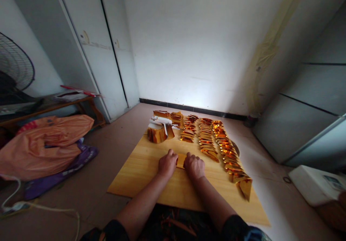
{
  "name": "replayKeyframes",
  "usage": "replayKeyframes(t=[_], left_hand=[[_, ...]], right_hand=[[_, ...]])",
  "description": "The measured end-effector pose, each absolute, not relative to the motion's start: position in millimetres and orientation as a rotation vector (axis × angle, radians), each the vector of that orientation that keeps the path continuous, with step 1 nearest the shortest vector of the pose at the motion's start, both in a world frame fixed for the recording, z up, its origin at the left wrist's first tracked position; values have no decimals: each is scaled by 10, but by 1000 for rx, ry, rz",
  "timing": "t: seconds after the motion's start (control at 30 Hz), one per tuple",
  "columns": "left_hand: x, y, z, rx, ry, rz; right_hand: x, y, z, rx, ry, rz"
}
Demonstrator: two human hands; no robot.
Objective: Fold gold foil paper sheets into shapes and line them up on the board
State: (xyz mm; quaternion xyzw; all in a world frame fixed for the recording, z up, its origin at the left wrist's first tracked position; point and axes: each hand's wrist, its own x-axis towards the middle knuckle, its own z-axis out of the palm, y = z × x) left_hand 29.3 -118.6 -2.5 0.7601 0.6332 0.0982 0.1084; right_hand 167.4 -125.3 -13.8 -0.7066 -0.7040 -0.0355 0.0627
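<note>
Gold foil (181, 160) sat gripped by left hand (167, 164) and right hand (194, 165) on the wooden board (135, 178). Glossy folded pieces (229, 149) lined its right.

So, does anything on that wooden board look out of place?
Slightly: the nearest folded gold foil piece in the rightmost row looks askew, its broad face showing, while most behind it show narrow edges. Nothing looks spilled.

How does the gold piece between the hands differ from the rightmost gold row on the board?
The gold piece looks like one item, gripped by the left hand and right hand; the rightmost gold row is many folded pieces, touched by neither. The gold piece shows a flat-looking, duller middle, whereas the rightmost gold row shows pointed pieces with bright glints. Both share a gold colour.
</note>
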Motion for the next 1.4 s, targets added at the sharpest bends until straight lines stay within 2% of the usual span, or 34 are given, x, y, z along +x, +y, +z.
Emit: replayKeyframes(t=[0.23, 0.6, 0.8, 1.23, 1.4], left_hand=[[225, -1279, -32, 2416, 1790, 395], [140, -1351, -1, 2394, 1749, 451], [103, -1350, 9, 2386, 1747, 409], [15, -1307, -66, 2363, 1744, 357], [9, -1310, -83, 2379, 1728, 364]], right_hand=[[1859, -1307, -145, -2070, -2082, -25], [1652, -1385, 14, -2051, -1881, 408], [1567, -1435, 81, -2158, -1914, 371], [1853, -1452, 30, -2076, -1911, 461], [2057, -1578, -1, -2116, -1934, 175]])
